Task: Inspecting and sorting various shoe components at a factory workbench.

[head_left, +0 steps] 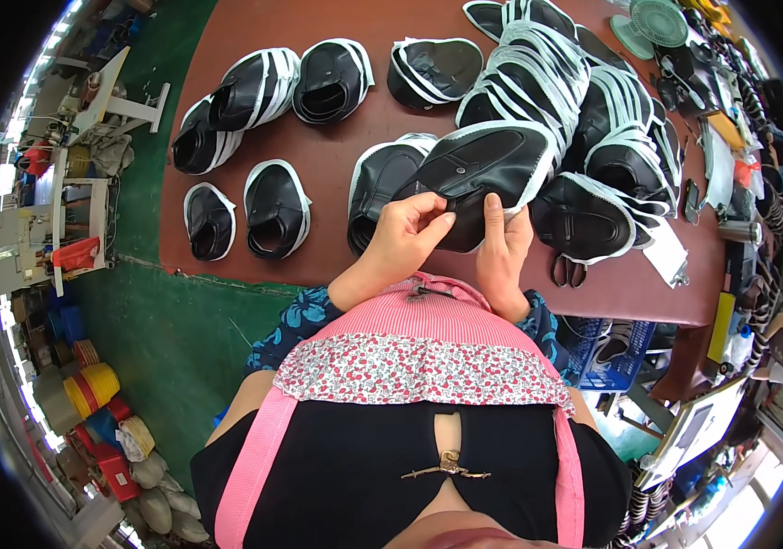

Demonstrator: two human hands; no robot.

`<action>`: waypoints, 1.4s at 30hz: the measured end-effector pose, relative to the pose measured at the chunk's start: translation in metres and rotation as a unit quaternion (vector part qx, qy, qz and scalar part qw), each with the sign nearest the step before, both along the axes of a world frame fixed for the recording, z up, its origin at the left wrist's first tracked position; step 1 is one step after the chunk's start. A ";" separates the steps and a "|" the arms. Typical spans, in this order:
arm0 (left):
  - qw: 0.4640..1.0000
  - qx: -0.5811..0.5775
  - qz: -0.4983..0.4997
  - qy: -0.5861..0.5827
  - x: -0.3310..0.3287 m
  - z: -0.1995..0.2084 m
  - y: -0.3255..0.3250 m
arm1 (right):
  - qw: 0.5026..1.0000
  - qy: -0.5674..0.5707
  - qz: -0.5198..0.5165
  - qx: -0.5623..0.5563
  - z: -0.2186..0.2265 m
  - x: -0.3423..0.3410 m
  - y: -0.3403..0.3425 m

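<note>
A black shoe upper point(492, 156) with a white edge is between my two hands, above the dark red table point(318, 20). My left hand point(401, 240) pinches its near edge with thumb and fingertips. On the other side my right hand point(503, 252) grips the upper, thumb on top and fingers partly hidden behind it. Another black upper point(375, 188) lies just left of the held one, partly covered by it. To the right of my right hand rests a further upper point(584, 218), with dark scissor handles point(569, 271) below it.
Stacked uppers point(533, 82) stand beyond my hands, with more uppers point(616, 105) to their right. Several single uppers point(277, 210) lie at the left. A small fan point(659, 23) is at the far right. A blue basket point(584, 361) sits below the table's right edge.
</note>
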State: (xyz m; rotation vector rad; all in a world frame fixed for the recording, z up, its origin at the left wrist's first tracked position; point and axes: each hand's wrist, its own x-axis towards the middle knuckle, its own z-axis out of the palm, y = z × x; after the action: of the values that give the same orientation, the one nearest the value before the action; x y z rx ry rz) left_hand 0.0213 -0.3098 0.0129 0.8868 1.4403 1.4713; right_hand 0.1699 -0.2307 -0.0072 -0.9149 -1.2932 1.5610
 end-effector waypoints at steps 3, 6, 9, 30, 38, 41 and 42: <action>0.999 -0.015 -0.011 -0.051 -0.002 -0.004 0.000 | 1.000 -0.017 0.012 0.016 0.001 0.003 0.003; 0.996 -0.040 -0.022 -0.074 -0.003 -0.003 0.007 | 0.999 -0.035 0.018 0.035 0.006 0.003 0.006; 0.995 0.012 -0.029 -0.099 0.010 0.006 0.006 | 1.000 0.019 0.006 0.003 0.013 0.005 0.015; 0.875 -0.025 0.093 -0.475 -0.035 -0.012 0.002 | 0.749 0.438 0.199 -0.457 -0.032 0.045 0.056; 0.872 -0.091 0.096 -0.470 -0.040 -0.078 -0.010 | 0.829 0.348 0.134 -0.417 -0.021 0.021 0.057; 0.972 0.036 0.227 -0.044 -0.025 -0.056 -0.010 | 0.902 0.251 0.097 -0.338 -0.012 0.009 0.052; 0.980 -0.024 0.182 0.073 -0.028 -0.031 -0.013 | 0.914 0.232 0.090 -0.321 0.005 0.003 0.046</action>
State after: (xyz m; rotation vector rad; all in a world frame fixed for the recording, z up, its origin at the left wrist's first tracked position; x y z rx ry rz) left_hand -0.0066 -0.3227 -0.0186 0.7391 1.8145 1.6539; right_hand 0.1732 -0.1848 -0.0025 -0.7415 -0.5291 2.2478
